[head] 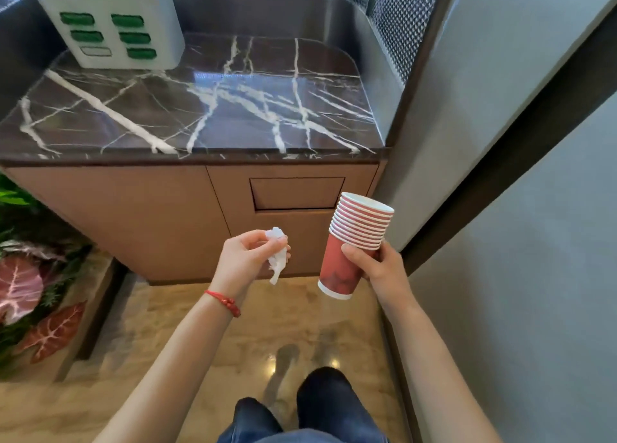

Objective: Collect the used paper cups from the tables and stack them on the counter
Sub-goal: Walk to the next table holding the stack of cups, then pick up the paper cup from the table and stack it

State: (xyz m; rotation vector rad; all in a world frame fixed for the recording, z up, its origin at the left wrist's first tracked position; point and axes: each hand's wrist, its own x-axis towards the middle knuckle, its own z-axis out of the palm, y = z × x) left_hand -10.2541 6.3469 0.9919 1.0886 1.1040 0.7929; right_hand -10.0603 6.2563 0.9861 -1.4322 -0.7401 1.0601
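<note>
My right hand [380, 269] grips a stack of several nested red paper cups [350, 242] with white rims, tilted slightly to the right, held in front of the cabinet below the counter. My left hand [247, 259] pinches a crumpled white tissue [277, 255] that hangs down from my fingers. A red bead bracelet sits on my left wrist. The dark marble counter [207, 108] with white veins lies ahead, above both hands.
A white box with green slots [107, 18] stands on the counter's back left. The wooden cabinet has a flap opening [297, 192] just above my hands. A grey wall [500, 142] closes the right side. Red and green plants [30, 285] fill the left floor.
</note>
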